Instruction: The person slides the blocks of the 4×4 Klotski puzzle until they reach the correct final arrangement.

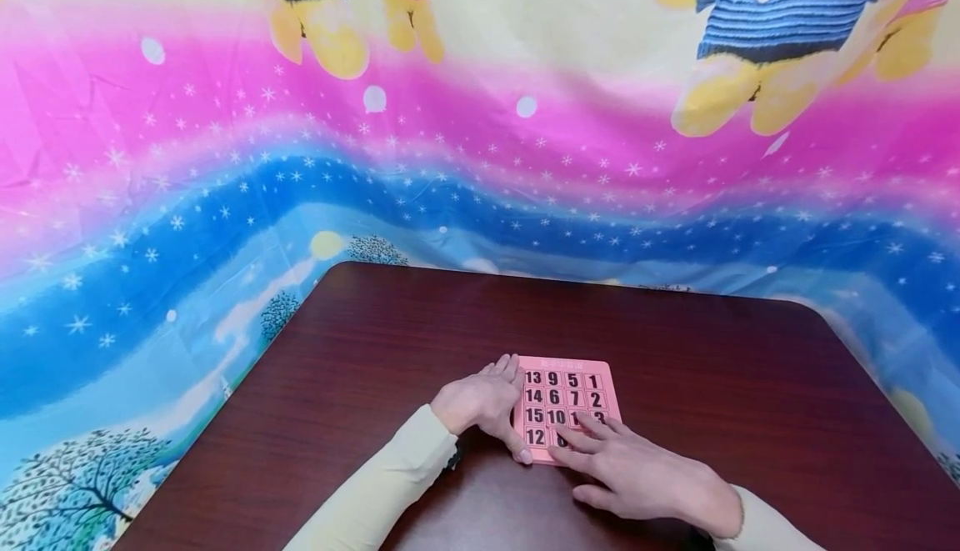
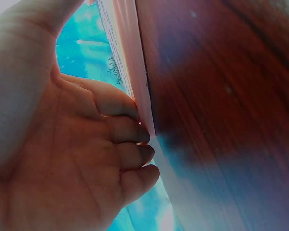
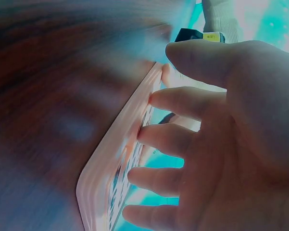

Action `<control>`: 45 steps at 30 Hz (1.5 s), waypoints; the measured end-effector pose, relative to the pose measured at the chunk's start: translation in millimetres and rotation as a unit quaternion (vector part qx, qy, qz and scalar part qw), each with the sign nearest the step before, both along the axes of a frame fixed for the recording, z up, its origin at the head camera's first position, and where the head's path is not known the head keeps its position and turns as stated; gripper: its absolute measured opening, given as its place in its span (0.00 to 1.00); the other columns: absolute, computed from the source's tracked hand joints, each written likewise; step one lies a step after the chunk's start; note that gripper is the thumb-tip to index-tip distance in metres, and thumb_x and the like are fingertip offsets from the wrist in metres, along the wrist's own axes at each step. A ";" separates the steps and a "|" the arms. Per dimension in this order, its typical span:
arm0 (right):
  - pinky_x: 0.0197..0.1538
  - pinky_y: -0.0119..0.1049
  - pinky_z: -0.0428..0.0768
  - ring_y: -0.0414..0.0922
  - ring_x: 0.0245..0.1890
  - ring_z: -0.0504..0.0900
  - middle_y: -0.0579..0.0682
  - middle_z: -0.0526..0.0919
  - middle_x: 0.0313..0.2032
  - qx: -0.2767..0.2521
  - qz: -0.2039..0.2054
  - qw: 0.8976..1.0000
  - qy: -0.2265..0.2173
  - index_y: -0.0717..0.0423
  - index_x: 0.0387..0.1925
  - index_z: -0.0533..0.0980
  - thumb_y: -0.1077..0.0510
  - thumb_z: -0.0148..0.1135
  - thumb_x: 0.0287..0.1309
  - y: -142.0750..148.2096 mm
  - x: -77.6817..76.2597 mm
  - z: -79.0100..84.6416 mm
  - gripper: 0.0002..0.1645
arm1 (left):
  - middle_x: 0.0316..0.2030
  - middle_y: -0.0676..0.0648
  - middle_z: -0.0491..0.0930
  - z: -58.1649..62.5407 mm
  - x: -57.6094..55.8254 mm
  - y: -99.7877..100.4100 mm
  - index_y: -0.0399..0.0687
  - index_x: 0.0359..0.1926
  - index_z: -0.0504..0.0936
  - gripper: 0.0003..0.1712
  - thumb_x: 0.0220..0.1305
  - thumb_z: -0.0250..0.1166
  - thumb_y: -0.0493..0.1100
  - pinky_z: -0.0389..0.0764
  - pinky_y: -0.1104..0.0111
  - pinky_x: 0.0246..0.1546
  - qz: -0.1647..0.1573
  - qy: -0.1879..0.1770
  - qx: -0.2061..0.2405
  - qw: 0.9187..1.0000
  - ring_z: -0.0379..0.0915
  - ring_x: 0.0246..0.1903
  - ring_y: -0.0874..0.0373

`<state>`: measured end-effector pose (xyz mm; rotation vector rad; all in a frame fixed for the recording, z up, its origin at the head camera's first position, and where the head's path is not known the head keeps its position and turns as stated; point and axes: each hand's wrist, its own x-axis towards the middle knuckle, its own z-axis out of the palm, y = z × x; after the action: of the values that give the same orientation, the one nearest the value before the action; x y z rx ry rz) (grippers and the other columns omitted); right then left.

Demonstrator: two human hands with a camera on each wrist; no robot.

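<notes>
A pink number slide puzzle (image 1: 574,365) lies flat on the dark wooden table, with rows of black-numbered tiles in its frame. Along its left side rests my left hand (image 1: 483,399), fingertips at the upper left edge and thumb at the lower left corner. In the left wrist view, that hand's fingers (image 2: 130,130) lie against the puzzle's side. My right hand (image 1: 637,468) reaches over the lower right part with fingers spread, covering some tiles of the bottom rows. The right wrist view has its straight fingertips (image 3: 146,134) at the puzzle's face, the thumb held apart.
The brown table (image 1: 405,326) has rounded far corners. Behind and beside it hangs a cloth backdrop (image 1: 450,151) printed with bears, snowflakes and trees. A small black device with a yellow label (image 3: 211,36) shows past the thumb in the right wrist view.
</notes>
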<state>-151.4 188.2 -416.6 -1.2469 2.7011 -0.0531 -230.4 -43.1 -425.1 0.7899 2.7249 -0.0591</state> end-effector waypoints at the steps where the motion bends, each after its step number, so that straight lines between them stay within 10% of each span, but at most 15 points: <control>1: 0.66 0.66 0.66 0.63 0.71 0.63 0.53 0.71 0.69 -0.002 0.000 1.000 0.001 0.39 0.69 0.68 0.41 0.56 0.66 1.0 0.0 -0.1 0.31 | 0.78 0.39 0.45 0.2 0.2 0.0 0.39 0.76 0.50 0.77 0.36 0.71 0.79 0.51 0.64 0.78 -0.001 0.001 0.000 1.000 0.40 0.78 0.50; 20: 0.64 0.69 0.66 0.63 0.70 0.65 0.54 0.72 0.68 -0.005 -0.040 0.999 -0.008 0.38 0.67 0.71 0.39 0.56 0.66 22.2 5.7 4.7 0.29 | 0.78 0.39 0.44 1.9 -0.3 0.8 0.39 0.77 0.49 0.77 0.36 0.72 0.78 0.50 0.63 0.78 0.001 -0.008 0.005 1.000 0.39 0.78 0.49; 45: 0.63 0.60 0.73 0.58 0.67 0.70 0.45 0.75 0.66 -0.004 0.074 0.996 0.059 0.38 0.65 0.73 0.43 0.56 0.67 -20.0 -16.7 0.0 0.26 | 0.78 0.39 0.44 1.0 -1.9 -1.0 0.39 0.77 0.49 0.78 0.36 0.71 0.79 0.50 0.64 0.78 0.002 -0.013 -0.003 1.000 0.39 0.78 0.49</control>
<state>-168.2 168.3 -416.6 -1.4931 2.6994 0.0282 -232.4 -44.1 -424.1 0.7781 2.7006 -0.0553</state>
